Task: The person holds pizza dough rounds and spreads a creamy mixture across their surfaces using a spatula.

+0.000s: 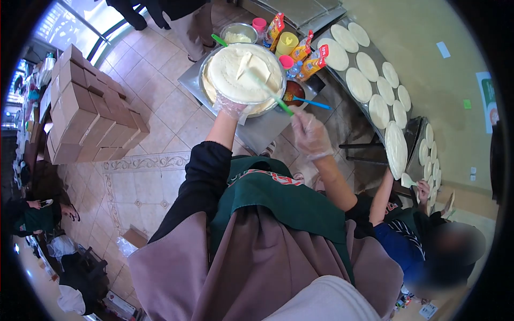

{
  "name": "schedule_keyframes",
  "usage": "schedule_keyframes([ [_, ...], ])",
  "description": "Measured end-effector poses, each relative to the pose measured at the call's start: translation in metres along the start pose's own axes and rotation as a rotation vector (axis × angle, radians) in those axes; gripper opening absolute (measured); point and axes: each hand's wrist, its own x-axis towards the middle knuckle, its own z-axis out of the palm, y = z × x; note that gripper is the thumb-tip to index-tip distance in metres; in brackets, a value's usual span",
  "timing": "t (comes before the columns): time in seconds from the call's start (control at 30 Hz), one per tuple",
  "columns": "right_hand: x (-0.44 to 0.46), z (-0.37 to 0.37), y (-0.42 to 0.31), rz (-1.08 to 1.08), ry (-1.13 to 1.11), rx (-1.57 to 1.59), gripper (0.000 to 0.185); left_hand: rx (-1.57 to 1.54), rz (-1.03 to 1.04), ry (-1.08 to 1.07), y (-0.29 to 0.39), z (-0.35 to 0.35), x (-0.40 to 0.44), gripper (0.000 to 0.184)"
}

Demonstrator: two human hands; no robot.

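Pale, cream-topped disc noted over lg. bowl, propped from below on L hand, spatula gripped in R hand's closed fingers; judged soft, slippery-topped, best held flat underneath w/ face untouched.

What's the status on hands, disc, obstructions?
Left hand supporting disc over bowl. Right hand gripping spatula, blade at the cream. Blue handle nearby, clear of both hands.

Noted beige tiled floor with ornate border. Observed greenish-yellow wall at right, paper notices attached. Found stacked cardboard boxes at left, bright glazing beyond.
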Motion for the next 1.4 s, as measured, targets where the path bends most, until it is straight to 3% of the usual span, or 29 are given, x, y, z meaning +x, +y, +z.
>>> schedule_keyframes([
  [0.2,0.025,0.005,0.035,0.142,0.005,-0.371,0.028,0.035,0.024,0.024,-0.001,-0.006,0.000,0.055],
  [0.47,-0.012,0.015,0.003,-0.084,-0.170,-0.184,0.025,0.121,0.099,0.051,0.000,-0.024,0.008,0.056],
  [0.57,-0.009,0.015,-0.010,-0.165,-0.127,0.070,0.019,0.155,0.127,0.068,0.007,-0.031,0.001,0.057],
  [0.73,0.035,0.006,0.005,0.076,-0.020,-0.106,0.015,0.074,0.120,0.046,0.007,0.010,-0.020,0.053],
  [0.87,0.042,0.024,0.021,0.054,-0.051,-0.281,0.017,0.069,0.154,0.108,0.007,0.007,-0.027,0.052],
  [0.93,0.026,0.035,0.013,-0.120,-0.038,-0.173,0.014,0.098,0.181,0.149,0.006,0.002,-0.024,0.052],
  [1.07,0.002,0.031,-0.013,-0.150,-0.242,-0.125,0.013,0.219,0.214,0.218,0.018,-0.036,-0.021,0.051],
  [1.1,-0.001,0.029,-0.019,-0.108,-0.318,-0.130,0.015,0.221,0.191,0.201,0.019,-0.032,-0.024,0.051],
  [1.33,0.011,0.024,-0.017,-0.067,-0.274,0.126,0.016,0.261,0.236,0.127,0.028,-0.013,-0.039,0.053],
  [1.4,0.028,0.014,-0.008,0.126,-0.228,0.157,0.022,0.305,0.286,0.177,0.031,0.002,-0.040,0.056],
])
